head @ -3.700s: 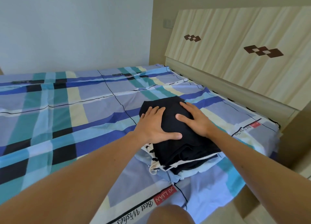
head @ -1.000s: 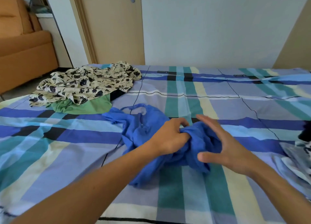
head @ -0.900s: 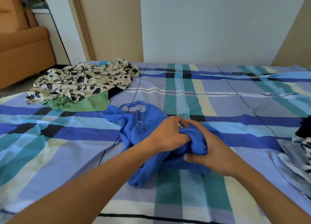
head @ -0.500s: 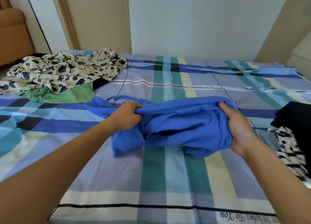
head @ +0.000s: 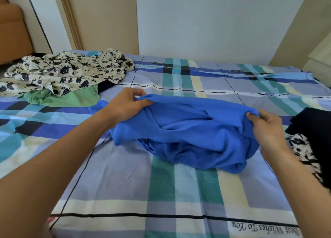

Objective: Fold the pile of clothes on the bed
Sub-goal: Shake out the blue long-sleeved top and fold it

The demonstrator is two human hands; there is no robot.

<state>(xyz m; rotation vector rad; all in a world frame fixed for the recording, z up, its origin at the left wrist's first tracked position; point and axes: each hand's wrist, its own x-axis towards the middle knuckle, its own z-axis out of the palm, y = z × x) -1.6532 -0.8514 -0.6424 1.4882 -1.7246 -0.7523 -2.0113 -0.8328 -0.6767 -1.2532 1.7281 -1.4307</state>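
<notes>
Left hand point(head: 125, 106) and right hand point(head: 266, 128) each pinch the top edge of the bunched blue garment point(head: 188, 130) mid-bed point(head: 125, 184); its crumpled lower half risks folding crooked.

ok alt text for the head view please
A left hand and a right hand hold a crumpled blue garment by its top edge on a plaid bed sheet. A floral garment and a green garment lie heaped at far left; a dark folded stack sits at right.

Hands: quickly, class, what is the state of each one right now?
Left hand: closed, gripping the blue garment.
Right hand: closed, gripping the blue garment too.
</notes>
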